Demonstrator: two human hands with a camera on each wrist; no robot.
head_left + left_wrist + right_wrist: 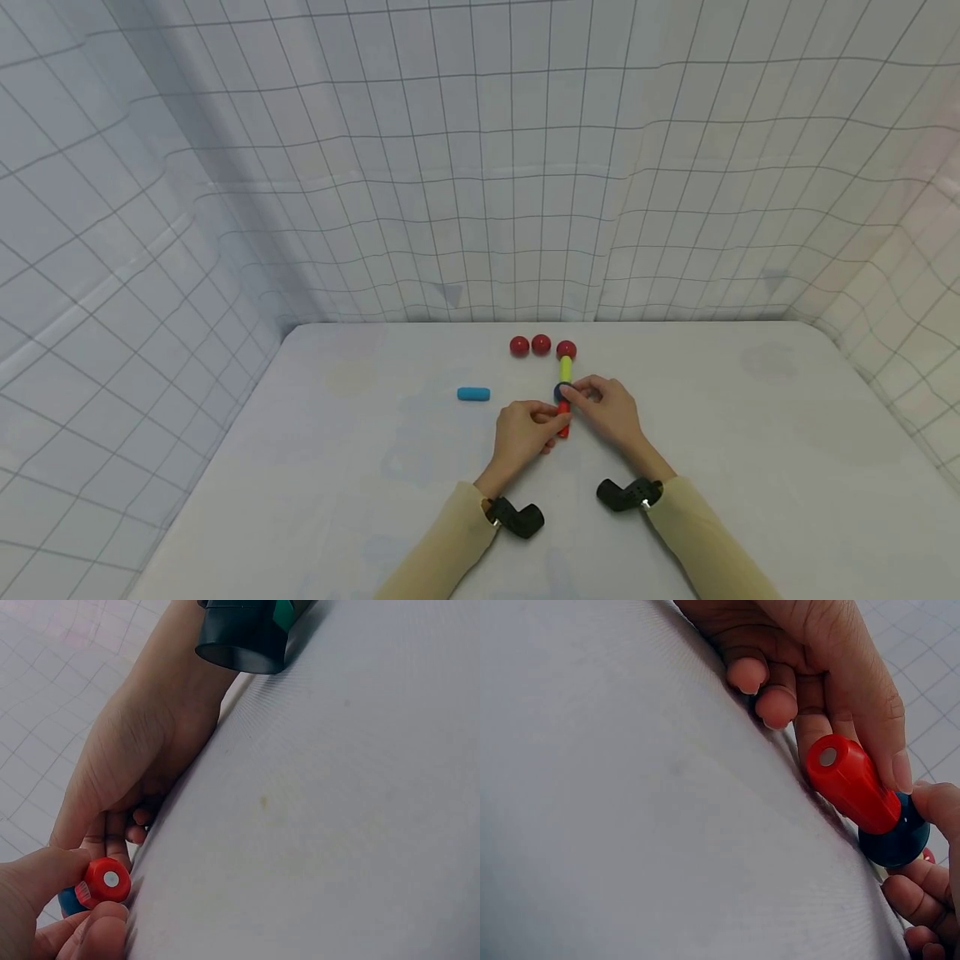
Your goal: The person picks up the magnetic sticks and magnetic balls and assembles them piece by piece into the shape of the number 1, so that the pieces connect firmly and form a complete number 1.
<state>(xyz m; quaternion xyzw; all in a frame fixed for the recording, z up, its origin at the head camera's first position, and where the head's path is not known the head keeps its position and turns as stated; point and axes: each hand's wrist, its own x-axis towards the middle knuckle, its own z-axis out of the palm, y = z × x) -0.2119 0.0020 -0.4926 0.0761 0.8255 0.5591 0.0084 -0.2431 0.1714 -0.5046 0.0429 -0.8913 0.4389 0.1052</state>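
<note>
My left hand pinches a short red rod between thumb and fingers. A pale, round metallic-looking disc shows in the rod's near end. At its far end the rod meets a dark blue ball, which my right hand grips between thumb and fingertips. Beyond the ball, in the head view, a yellow-green rod continues the line away from me. A red ball sits at that rod's far end. Whether these farther pieces are joined cannot be told.
Two more red balls, a left one and a right one, lie left of the line near the table's back. A blue rod lies crosswise to the left. White gridded cloth hangs behind the white table.
</note>
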